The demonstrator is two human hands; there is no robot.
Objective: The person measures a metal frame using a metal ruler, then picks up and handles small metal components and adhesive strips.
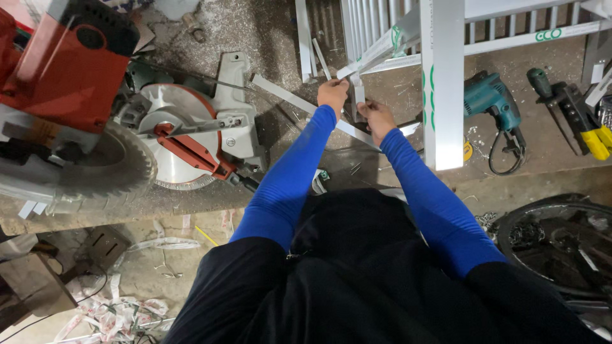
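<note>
Hands meet at the middle of a dusty bench (pixel 299 38), both arms in blue sleeves (pixel 284 185). The left hand (pixel 333 93) reaches forward, its fingers pinched on the end of a pale bar (pixel 376 51) that slants up to the right toward a white frame (pixel 441 83). The right hand (pixel 376 118) lies just beside it, a little nearer the body, fingers curled around a short grey piece (pixel 359 97) that stands between the two hands; how tightly they close on it I cannot tell, since the back of the hand covers them. A long flat strip (pixel 287 95) runs slantwise under both hands, from near the saw toward the lower right.

To the left stands a mitre saw (pixel 191 137) with a red body and a round grey table, its toothed blade (pixel 108 172) tilted up at the bench edge. A white railing (pixel 382 19) with thin upright bars lies at the top, and the frame's broad post comes down beside the right arm. Right of the post a teal drill (pixel 491 99) rests on its side with its black cord (pixel 503 153) looped nearby. Farther right lies a tool with a green handle (pixel 540 81), and another with yellow grips (pixel 596 141). A bicycle wheel (pixel 554 248) shows at the lower right, below the bench. Metal shavings dust the bench, and torn paper strips (pixel 115 312) litter the floor at the lower left.
</note>
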